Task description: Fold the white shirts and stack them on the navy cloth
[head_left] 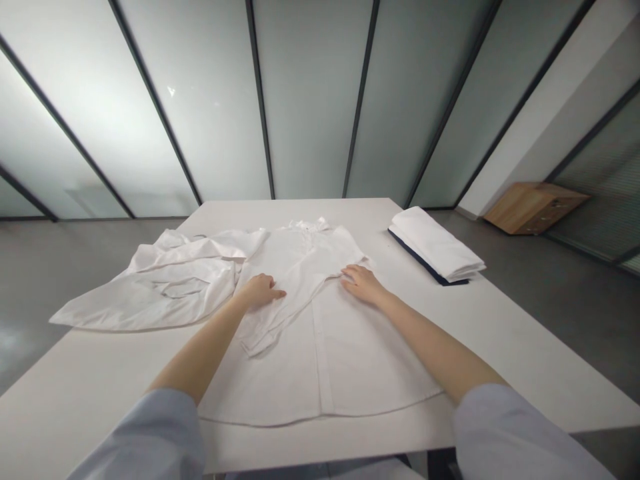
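Observation:
A white button-up shirt (320,340) lies spread on the white table (525,347), collar at the far end, one sleeve folded in over its left half. My left hand (260,292) rests on that folded sleeve with fingers curled and the thumb pointing right. My right hand (361,282) lies flat on the shirt's right shoulder area, fingers stretched out towards the left. Neither hand lifts any cloth.
A crumpled pile of white garments (160,283) lies at the left, hanging over the table's edge. A stack of folded white cloth on something dark blue (435,248) sits at the far right. A wooden cabinet (535,207) stands on the floor beyond.

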Motion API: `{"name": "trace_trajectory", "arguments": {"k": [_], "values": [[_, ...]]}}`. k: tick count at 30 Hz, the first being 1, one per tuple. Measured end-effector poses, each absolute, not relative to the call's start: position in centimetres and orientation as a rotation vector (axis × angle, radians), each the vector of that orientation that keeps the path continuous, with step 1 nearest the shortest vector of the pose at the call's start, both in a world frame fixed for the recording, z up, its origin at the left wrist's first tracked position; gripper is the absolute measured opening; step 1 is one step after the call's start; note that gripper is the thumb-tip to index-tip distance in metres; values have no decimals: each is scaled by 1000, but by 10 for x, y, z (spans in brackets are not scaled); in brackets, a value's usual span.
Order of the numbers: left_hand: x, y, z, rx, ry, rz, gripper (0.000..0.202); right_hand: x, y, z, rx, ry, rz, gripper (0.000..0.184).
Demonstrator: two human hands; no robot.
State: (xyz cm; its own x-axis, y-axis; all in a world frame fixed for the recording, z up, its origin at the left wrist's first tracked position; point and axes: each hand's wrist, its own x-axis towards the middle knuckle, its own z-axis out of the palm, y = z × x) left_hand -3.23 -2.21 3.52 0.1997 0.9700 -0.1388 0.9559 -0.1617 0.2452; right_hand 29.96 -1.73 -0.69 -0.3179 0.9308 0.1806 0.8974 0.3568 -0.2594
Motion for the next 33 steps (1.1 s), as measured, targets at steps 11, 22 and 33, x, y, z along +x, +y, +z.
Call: {"name": "trace_trajectory", "arguments": {"k": [11,22,33], "values": [[-63,-38,57,1547,1370,151,55,290,-24,-2,-1807,-2253,-96,47],[-73,-54,47,1271,1082,241,58,309,13,-1,-1946,-2143,-53,34],[-64,-3,13,2329,1711,483,51,329,42,4,-2232,-1751,140,42]]}}
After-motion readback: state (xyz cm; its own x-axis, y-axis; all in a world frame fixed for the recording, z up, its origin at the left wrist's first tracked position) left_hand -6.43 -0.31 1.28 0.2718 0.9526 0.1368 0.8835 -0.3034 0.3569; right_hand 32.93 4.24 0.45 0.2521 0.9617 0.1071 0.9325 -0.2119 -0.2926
